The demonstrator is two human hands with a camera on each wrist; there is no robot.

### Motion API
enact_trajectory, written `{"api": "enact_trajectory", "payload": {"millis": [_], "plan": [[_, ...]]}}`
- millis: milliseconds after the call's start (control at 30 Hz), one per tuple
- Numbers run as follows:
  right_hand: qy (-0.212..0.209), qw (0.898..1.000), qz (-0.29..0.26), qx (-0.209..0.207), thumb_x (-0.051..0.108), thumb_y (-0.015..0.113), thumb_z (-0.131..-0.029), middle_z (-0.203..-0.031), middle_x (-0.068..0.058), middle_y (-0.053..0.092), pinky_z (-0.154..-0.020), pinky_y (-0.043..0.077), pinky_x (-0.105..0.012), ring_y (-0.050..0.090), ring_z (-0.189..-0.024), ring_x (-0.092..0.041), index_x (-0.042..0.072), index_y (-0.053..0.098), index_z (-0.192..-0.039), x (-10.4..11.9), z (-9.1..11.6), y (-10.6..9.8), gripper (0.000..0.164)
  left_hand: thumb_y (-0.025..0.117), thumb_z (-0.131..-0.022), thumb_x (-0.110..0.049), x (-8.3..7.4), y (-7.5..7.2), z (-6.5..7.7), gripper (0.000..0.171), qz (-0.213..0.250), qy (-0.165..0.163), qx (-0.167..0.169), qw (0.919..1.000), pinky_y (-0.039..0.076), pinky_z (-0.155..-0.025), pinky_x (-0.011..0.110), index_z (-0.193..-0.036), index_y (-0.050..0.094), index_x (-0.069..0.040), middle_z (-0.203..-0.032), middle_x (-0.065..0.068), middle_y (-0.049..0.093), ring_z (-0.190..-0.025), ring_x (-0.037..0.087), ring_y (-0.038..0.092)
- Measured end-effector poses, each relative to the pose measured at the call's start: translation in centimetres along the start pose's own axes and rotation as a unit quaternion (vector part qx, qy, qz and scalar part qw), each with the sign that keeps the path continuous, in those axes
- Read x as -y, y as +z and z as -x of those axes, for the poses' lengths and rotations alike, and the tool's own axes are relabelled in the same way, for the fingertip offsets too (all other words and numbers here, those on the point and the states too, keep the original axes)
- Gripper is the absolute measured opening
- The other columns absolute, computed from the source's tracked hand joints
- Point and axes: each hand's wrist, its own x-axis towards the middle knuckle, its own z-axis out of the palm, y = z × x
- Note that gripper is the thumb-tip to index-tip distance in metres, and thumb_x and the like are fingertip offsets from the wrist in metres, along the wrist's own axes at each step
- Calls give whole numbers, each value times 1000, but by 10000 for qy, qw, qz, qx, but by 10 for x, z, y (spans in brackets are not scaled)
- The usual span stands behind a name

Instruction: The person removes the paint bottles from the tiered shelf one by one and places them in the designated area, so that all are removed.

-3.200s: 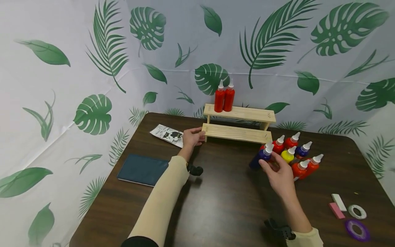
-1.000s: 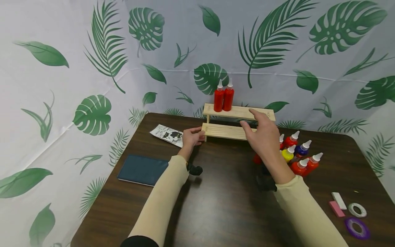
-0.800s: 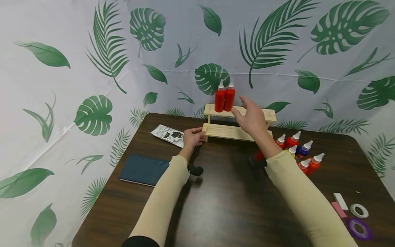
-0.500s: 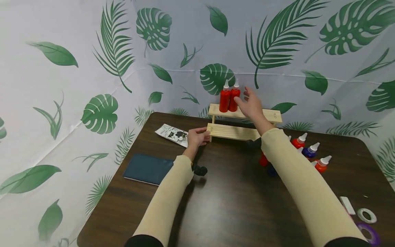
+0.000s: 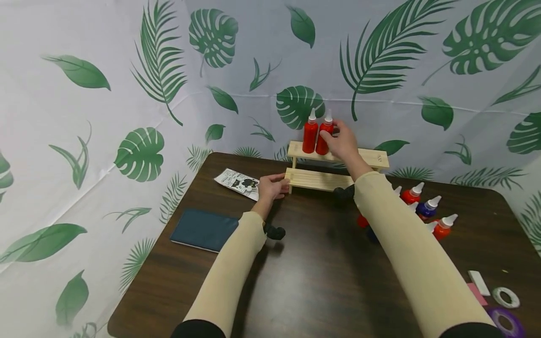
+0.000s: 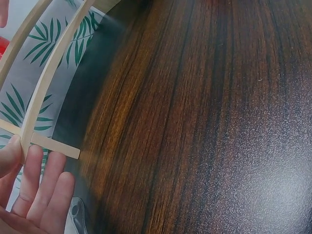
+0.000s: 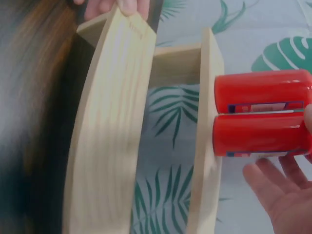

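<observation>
A two-step wooden stand (image 5: 314,179) is at the back of the table. Its left end is pinched by my left hand (image 5: 270,188), thumb on top and fingers beneath the lower board in the left wrist view. On the upper board two red squeeze bottles with white nozzles stand side by side. My right hand (image 5: 344,141) grips the right red bottle (image 5: 323,141), which leans slightly. The left red bottle (image 5: 310,136) stands upright. In the right wrist view, the right hand's thumb touches the nearer bottle (image 7: 263,134) at the frame edge; most of that hand's fingers show below it.
Several more squeeze bottles, including a blue one (image 5: 428,209) and an orange-red one (image 5: 442,229), stand at right, partly behind my right forearm. A dark notebook (image 5: 204,230) and printed packet (image 5: 236,183) lie left. A white block (image 5: 479,283) and purple ring (image 5: 505,321) lie right.
My right hand has let go of a blue bottle among the group at right, moved up and left to the upper board, and taken hold of the right red bottle. The left hand has stayed put.
</observation>
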Motion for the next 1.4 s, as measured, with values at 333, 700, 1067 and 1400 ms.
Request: {"api": "enact_trajectory", "payload": {"millis": [333,700,1067,1400], "plan": [[-96,9989,-270,-373,34,57,-96,-134,-15,52,-95,48,-46,52,-116,-32,9,45,-141,0,45,-10,53,76,-83,-18,0,1,2,26,102,15,-23,9999,57,-54,31,-108,75,-16,-79,11,73,-72,23,72],[-327,9981,-189,-478,44,60,-92,-134,-15,55,-91,49,-51,57,-114,-35,10,48,-140,-20,171,-27,60,75,-84,-17,-1,1,4,27,139,183,-37,9997,59,-61,36,-111,73,-12,-84,14,73,-75,25,72],[915,9932,431,-583,47,60,-91,-131,-23,55,-93,45,-56,54,-115,-40,4,44,-142,-83,253,-29,68,76,-83,-19,3,-3,1,26,168,30,-32,9998,58,-58,33,-109,74,-16,-84,14,73,-78,27,72],[1782,9708,1008,-1250,45,60,-92,-133,-27,51,-92,41,-60,50,-114,-44,6,41,-144,-121,279,-48,69,76,-83,-19,3,0,1,26,179,95,21,9998,57,-55,32,-109,74,-15,-83,14,73,-75,25,72]]}}
